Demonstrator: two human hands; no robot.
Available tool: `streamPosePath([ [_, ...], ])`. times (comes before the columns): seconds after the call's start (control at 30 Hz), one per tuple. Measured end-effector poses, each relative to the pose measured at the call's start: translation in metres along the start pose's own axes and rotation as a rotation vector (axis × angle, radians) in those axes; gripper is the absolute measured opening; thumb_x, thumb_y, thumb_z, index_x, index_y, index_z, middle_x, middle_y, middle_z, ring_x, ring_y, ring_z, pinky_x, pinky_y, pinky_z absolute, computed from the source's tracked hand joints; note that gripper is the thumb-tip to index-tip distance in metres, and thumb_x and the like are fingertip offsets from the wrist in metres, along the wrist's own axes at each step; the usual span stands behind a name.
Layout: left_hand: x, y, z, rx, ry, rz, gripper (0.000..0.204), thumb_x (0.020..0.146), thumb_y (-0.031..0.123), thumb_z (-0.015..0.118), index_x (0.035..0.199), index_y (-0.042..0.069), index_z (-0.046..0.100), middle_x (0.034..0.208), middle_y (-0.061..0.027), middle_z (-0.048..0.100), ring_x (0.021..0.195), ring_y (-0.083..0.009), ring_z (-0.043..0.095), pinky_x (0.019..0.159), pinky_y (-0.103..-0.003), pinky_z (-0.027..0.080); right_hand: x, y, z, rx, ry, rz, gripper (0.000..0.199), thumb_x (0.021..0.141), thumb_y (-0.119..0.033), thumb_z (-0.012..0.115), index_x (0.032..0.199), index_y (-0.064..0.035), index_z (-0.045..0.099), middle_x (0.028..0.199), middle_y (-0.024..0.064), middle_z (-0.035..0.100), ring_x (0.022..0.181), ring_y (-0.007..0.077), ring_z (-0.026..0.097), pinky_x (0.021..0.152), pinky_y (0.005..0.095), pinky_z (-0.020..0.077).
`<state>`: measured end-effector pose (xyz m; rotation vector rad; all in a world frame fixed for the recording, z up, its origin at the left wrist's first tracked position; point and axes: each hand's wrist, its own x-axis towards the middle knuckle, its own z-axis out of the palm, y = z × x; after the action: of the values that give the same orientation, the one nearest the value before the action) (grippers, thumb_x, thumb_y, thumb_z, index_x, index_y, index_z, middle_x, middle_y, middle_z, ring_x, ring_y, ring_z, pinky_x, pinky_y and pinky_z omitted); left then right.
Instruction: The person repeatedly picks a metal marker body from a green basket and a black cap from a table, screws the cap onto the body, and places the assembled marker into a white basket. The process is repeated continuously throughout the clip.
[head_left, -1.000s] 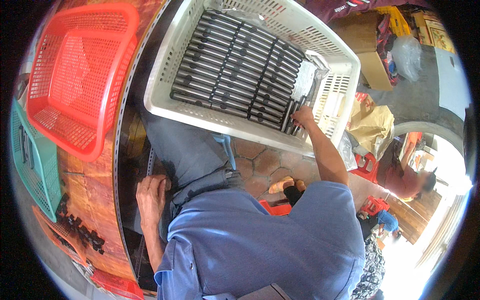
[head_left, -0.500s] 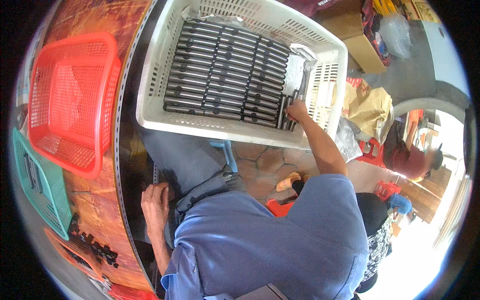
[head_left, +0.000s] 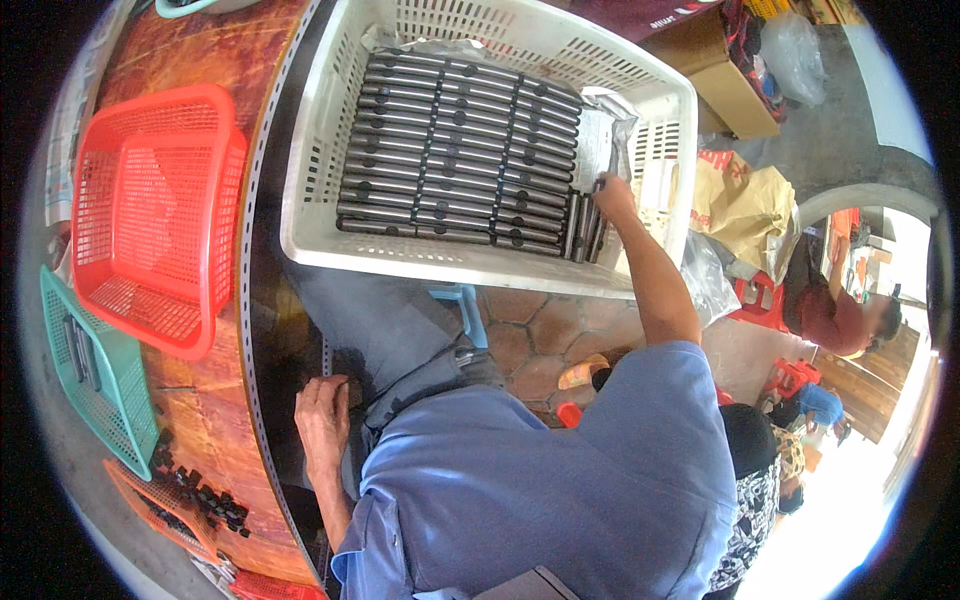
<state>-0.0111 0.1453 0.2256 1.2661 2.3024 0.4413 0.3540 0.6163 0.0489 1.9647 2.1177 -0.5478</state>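
Observation:
A white slotted plastic basket stands in front of me, holding several rows of dark metal rods laid side by side. At its right end a few short rods lie crosswise to those rows. My right hand reaches in there, its fingers closed on the end of a metal rod. Low at the left, my left hand is beside my dark trousers, near the worktable's edge. Its fingers are curled together, and whatever may be in them is hidden.
On the worktable at left are a red basket, a green basket with rods, and small black pieces. Paper and plastic bags and a cardboard box lie right of the basket. Other people are farther right.
My right hand has moved slightly right and up along the crosswise rods. The whole view has shifted a little; my left hand keeps its place and shape.

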Motion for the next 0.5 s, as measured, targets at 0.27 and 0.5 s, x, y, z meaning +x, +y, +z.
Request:
streamPosePath([
  [0.27, -0.005, 0.003, 0.002, 0.007, -0.026, -0.049, 0.009, 0.088, 0.006, 0.066, 0.097, 0.003, 0.067, 0.091, -0.0143, 0.065, 0.083, -0.0349, 0.061, 0.076, -0.043, 0.047, 0.014, 0.009, 0.015, -0.137, 0.039, 0.033, 0.025, 0.081, -0.011, 0.061, 0.104, -0.0078, 0.069, 0.101, 0.0258, 0.069, 0.099, 0.0424, 0.066, 0.087, 0.0488, 0.0527],
  [0.5, -0.005, 0.002, 0.003, 0.019, -0.012, -0.020, 0.009, 0.087, 0.005, 0.066, 0.096, 0.003, 0.067, 0.091, -0.0144, 0.064, 0.082, -0.0345, 0.060, 0.074, -0.042, 0.047, 0.020, 0.007, 0.007, -0.098, -0.033, 0.048, 0.027, 0.081, -0.016, 0.064, 0.104, -0.0025, 0.065, 0.104, 0.0257, 0.069, 0.100, 0.0420, 0.066, 0.087, 0.0486, 0.0530],
])
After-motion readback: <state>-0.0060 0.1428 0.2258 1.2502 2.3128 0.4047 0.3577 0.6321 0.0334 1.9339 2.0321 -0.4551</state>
